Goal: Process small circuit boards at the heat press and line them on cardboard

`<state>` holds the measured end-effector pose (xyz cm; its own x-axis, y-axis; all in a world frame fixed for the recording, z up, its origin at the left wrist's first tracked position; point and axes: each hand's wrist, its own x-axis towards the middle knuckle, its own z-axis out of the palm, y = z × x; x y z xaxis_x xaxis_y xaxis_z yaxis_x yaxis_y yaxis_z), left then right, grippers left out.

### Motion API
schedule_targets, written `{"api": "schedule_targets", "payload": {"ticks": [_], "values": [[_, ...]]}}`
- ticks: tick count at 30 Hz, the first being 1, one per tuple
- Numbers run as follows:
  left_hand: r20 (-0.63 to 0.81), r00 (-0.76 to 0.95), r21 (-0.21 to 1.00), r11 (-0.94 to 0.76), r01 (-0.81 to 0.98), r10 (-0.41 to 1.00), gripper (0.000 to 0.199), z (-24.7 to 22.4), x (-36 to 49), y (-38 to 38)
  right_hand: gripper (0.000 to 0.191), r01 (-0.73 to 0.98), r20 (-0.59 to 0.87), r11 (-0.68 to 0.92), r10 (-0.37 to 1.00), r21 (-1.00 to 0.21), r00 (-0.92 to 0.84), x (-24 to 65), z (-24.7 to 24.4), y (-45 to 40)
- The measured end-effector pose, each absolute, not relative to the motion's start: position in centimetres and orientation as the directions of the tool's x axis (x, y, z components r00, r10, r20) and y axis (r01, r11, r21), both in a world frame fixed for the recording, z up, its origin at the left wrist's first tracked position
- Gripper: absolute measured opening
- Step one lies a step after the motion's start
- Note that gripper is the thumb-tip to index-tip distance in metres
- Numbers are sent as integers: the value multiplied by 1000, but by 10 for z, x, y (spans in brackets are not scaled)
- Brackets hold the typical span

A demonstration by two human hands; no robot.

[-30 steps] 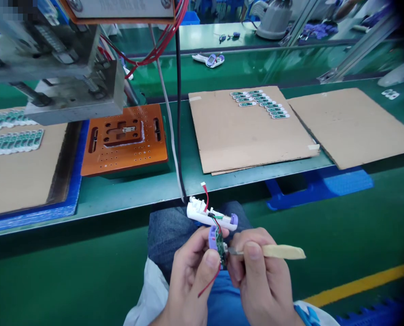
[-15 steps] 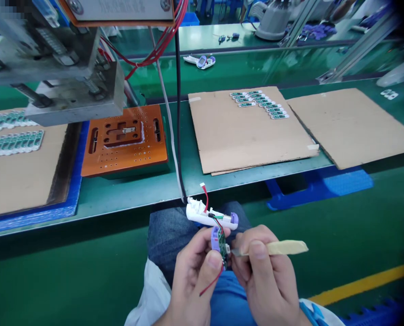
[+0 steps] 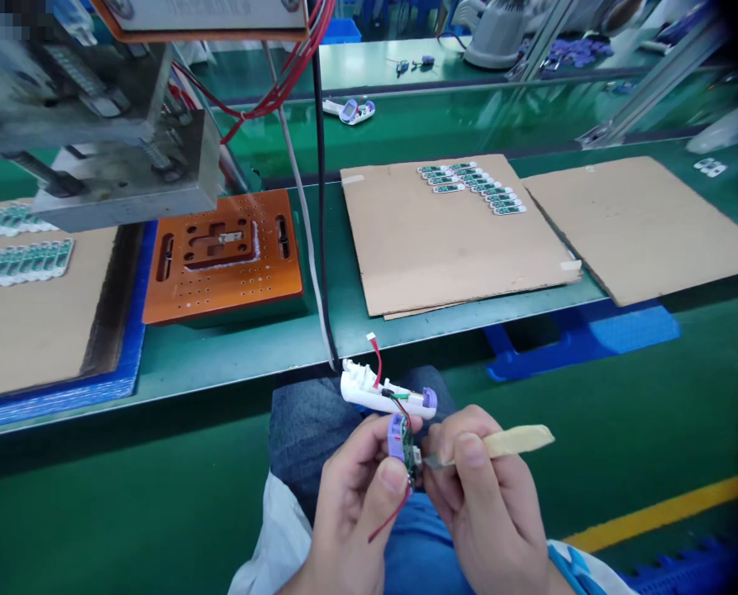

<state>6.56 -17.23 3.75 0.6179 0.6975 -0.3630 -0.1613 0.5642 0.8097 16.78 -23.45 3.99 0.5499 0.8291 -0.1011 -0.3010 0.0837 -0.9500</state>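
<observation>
Between the thumb and fingers of my left hand (image 3: 359,487) is a small green circuit board (image 3: 409,450) with a purple plastic part (image 3: 396,436) on its left side. A loose red wire (image 3: 388,516) hangs from its lower end. My right hand (image 3: 486,487) is closed around a thin blade with a pale, tape-wrapped handle (image 3: 521,440). The blade tip points at the white connector on the board; whether it touches, I cannot tell. Just beyond my left fingers lies a white plastic housing (image 3: 369,392) over my lap, joined to the board by thin wires.
A metal press (image 3: 126,178) hangs over an orange fixture (image 3: 226,281) at the left. Cardboard sheets (image 3: 443,256) on the bench carry rows of small circuit boards (image 3: 502,197). A grey and a black cable run down to the bench edge. Another white-purple device (image 3: 356,111) lies farther back.
The pale handle in my right hand has tilted, its far end rising and shifting slightly left. My left hand keeps its hold on the board. The view has shifted slightly.
</observation>
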Motion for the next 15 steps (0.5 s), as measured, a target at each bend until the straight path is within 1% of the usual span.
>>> {"api": "schedule_targets", "payload": {"ticks": [9, 15], "values": [[-348, 618, 815, 553, -171, 705, 38, 38, 67, -172, 31, -277, -83, 92, 825, -956, 559, 168, 40, -236], [-347, 632, 798, 572, -188, 693, 37, 38, 67, -171, 29, -292, -90, 79, 846, -953, 525, 168, 38, -237]]}}
